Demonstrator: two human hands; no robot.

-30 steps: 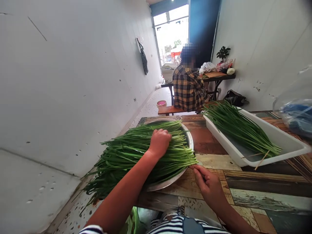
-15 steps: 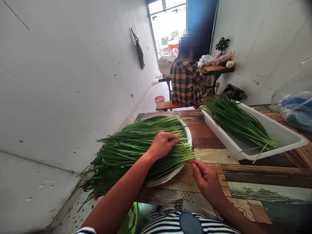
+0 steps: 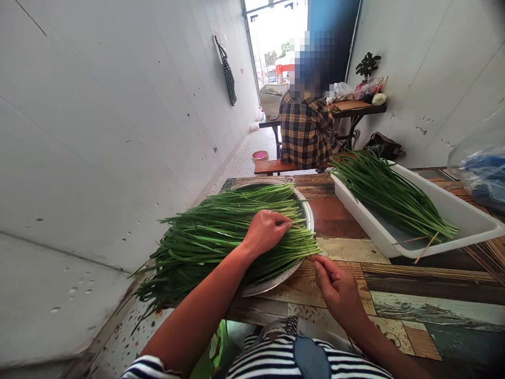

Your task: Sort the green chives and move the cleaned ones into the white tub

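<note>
A large heap of green garlic chives (image 3: 221, 237) lies across a round metal basin (image 3: 272, 287), pale stem ends to the right and leaves hanging over the left side. My left hand (image 3: 268, 231) rests over the chives near the stem ends, thumb and fingertips pinched together; what is between them is too small to make out. Just beyond the basin's front right rim, my right hand (image 3: 339, 289) pinches a thin brown straw strand (image 3: 313, 258) beside the lowest stem ends. Part of the bundle is hidden under my left hand and forearm.
A white tray (image 3: 361, 223) holding more chives (image 3: 398, 197) stands to the right on the wooden table (image 3: 343, 252). Brown straw strands (image 3: 487, 255) and a clear plastic bag (image 3: 483, 173) lie at the far right. A person in a plaid shirt (image 3: 303, 129) sits ahead on a bench (image 3: 272, 167).
The view has shifted slightly, so everything sits a little further right and mostly higher. Both hands keep nearly the same pinched pose at the stem ends.
</note>
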